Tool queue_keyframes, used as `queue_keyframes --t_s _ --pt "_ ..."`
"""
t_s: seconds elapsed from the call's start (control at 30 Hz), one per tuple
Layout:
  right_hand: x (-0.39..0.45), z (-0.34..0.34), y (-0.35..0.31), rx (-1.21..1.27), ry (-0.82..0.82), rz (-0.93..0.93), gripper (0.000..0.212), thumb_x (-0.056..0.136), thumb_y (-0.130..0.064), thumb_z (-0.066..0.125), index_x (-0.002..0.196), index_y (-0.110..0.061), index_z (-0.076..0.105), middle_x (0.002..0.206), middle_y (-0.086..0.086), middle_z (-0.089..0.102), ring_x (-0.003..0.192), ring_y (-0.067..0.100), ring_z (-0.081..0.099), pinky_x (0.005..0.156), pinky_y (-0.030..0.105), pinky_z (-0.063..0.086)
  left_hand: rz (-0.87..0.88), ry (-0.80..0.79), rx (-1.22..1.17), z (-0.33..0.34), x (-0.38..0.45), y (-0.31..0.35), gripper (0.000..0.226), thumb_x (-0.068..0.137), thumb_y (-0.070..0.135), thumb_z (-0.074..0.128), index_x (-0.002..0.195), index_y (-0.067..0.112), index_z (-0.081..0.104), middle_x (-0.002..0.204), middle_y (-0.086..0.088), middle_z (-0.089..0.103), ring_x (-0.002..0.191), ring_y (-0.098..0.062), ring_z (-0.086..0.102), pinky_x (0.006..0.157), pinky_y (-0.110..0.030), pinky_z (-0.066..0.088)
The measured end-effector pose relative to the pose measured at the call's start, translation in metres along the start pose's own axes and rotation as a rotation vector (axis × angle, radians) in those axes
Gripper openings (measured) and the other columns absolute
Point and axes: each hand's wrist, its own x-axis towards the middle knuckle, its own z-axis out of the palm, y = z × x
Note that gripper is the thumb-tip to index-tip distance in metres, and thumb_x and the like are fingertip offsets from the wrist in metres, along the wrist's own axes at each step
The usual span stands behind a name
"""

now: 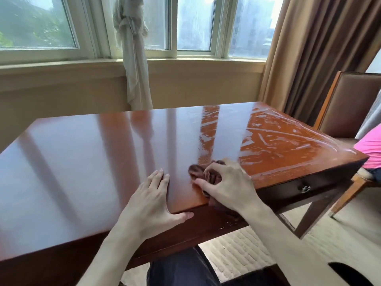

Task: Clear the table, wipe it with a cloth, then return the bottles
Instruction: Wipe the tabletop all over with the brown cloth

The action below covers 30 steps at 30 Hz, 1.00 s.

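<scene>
A glossy reddish-brown wooden table (82,162) fills the middle of the view. Wet streaks cover its right part (288,141). My right hand (228,182) grips a crumpled brown cloth (208,172) with curled fingers, near the table's front edge. My left hand (152,195) lies flat on the tabletop just left of the cloth, fingers straight and thumb hooked over the front edge. No bottles are in view.
A brown upholstered chair (348,104) stands at the table's right end, with something pink (371,147) on its seat. Windows, a knotted white curtain (134,58) and a tan drape (309,48) lie behind. A drawer knob (305,188) sits on the table's front.
</scene>
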Motion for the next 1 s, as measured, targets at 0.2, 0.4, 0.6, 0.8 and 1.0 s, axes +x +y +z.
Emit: queue_keyframes --t_s 0.2,0.4,0.6,0.8,1.0 --pt "0.06 0.006 0.009 -0.055 0.042 0.089 0.033 0.077 -0.06 0.064 0.089 -0.03 0.07 0.096 -0.005 0.06 0.101 0.026 0.061 0.081 0.039 0.052 -0.048 -0.132 -0.139 -0.024 0.009 -0.001 0.11 0.077 0.096 0.014 0.159 0.023 0.025 0.164 0.009 0.023 0.151 -0.008 0.016 0.122 -0.033 0.019" --pt "0.104 0.038 -0.012 -0.031 -0.028 -0.044 0.034 0.077 -0.062 0.062 0.084 -0.029 0.065 0.094 -0.006 0.058 0.1 0.022 0.056 0.079 0.038 0.046 -0.146 -0.023 -0.042 -0.029 0.103 -0.022 0.065 0.1 0.061 0.032 0.148 0.019 0.043 0.142 -0.002 0.048 0.131 -0.023 0.044 0.102 -0.041 0.043" --pt "0.258 0.091 0.001 -0.016 -0.025 0.027 0.039 0.075 -0.061 0.061 0.091 -0.026 0.07 0.103 0.0 0.06 0.11 0.028 0.056 0.083 0.037 0.042 -0.239 0.082 0.01 -0.007 0.213 -0.065 0.058 0.1 0.054 0.038 0.144 0.017 0.05 0.147 -0.006 0.046 0.138 -0.024 0.036 0.108 -0.039 0.036" --pt "0.416 0.138 0.009 0.014 -0.041 0.047 0.026 0.075 -0.057 0.062 0.081 -0.032 0.063 0.101 0.0 0.061 0.109 0.03 0.057 0.085 0.038 0.048 -0.398 0.028 -0.015 0.028 0.287 -0.1 0.064 0.098 0.06 0.032 0.156 0.034 0.029 0.165 -0.008 0.018 0.153 -0.028 0.008 0.124 -0.041 0.007" --pt "0.499 0.167 0.006 -0.045 -0.028 0.068 0.035 0.083 -0.051 0.06 0.102 -0.026 0.074 0.113 0.005 0.063 0.114 0.033 0.055 0.094 0.041 0.045 -0.421 0.057 0.023 0.036 0.289 -0.104 0.076 0.086 0.068 0.017 0.157 0.041 0.022 0.167 0.0 0.013 0.153 -0.022 0.005 0.124 -0.036 0.003"
